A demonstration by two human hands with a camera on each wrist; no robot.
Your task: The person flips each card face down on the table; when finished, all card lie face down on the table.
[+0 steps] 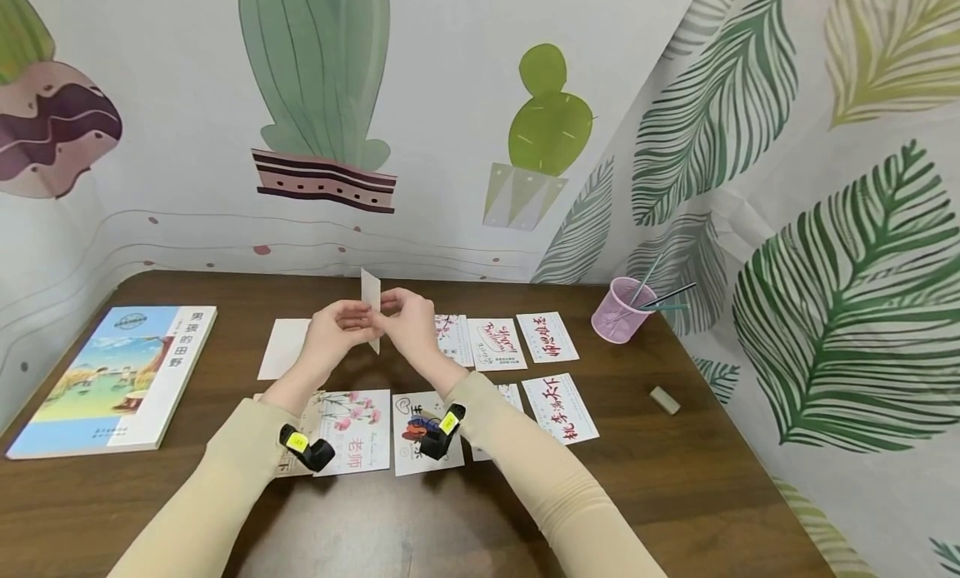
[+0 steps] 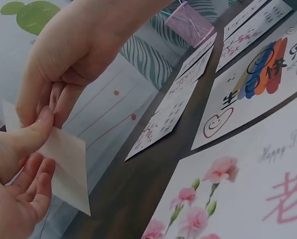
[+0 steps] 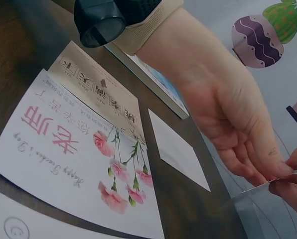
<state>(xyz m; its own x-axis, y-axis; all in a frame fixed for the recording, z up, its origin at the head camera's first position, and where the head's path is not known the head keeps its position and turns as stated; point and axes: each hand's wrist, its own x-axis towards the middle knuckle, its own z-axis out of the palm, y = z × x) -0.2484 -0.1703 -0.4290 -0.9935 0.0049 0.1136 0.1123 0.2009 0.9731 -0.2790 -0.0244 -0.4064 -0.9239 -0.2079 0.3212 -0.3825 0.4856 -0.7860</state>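
Both hands are raised over the far part of the table, holding one thin card upright, edge toward the head camera. My left hand pinches it from the left, and my right hand pinches it from the right. The left wrist view shows the card's plain pale face below the meeting fingers. On the table under the forearms lie a card with pink carnations and a card with a colourful painted patch, partly hidden by the right wrist's camera. A blank white card lies behind the left forearm.
More cards with red lettering lie in two rows on the right, including a far-right card and a nearer card. A pink pen cup stands behind an eraser-like block. On the left lies a thick book. Patterned cloth hangs behind.
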